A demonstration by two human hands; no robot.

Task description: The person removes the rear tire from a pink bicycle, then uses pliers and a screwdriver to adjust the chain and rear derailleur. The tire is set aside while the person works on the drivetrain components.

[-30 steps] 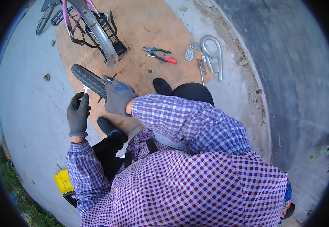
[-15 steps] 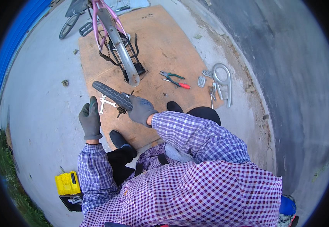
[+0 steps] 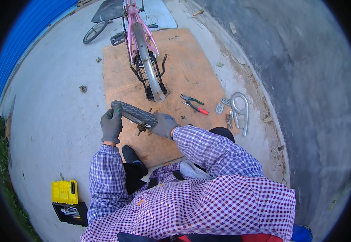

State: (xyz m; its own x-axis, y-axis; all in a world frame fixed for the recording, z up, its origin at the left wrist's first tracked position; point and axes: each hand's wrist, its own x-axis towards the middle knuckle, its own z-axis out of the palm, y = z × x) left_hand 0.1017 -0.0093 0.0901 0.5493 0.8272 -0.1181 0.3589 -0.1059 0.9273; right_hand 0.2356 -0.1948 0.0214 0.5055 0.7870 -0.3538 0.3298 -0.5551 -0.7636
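Observation:
A small bicycle wheel [image 3: 134,112] with a black treaded tyre is held on edge in front of me, its axle and hub jutting out on the near side. My right hand [image 3: 165,125], in a grey glove, grips the tyre's right end. At the tyre's left end, my gloved left hand [image 3: 111,125] is closed, its fingers against the rubber. Beyond the wheel stands a pink bicycle frame [image 3: 133,18] with a silver mudguard [image 3: 146,58] and a black rack.
Pliers [image 3: 190,98] and a red-handled tool [image 3: 201,110] lie on the brown board [image 3: 187,60]. A curved silver guard [image 3: 246,115] lies at its right edge. Another wheel [image 3: 95,32] rests at far left. An open yellow-lidded toolbox [image 3: 64,192] stands at lower left.
My left hand has moved from beside the wheel onto the tyre's left end. The white spanners lying under the wheel's left side are now hidden. My whole view has shifted somewhat.

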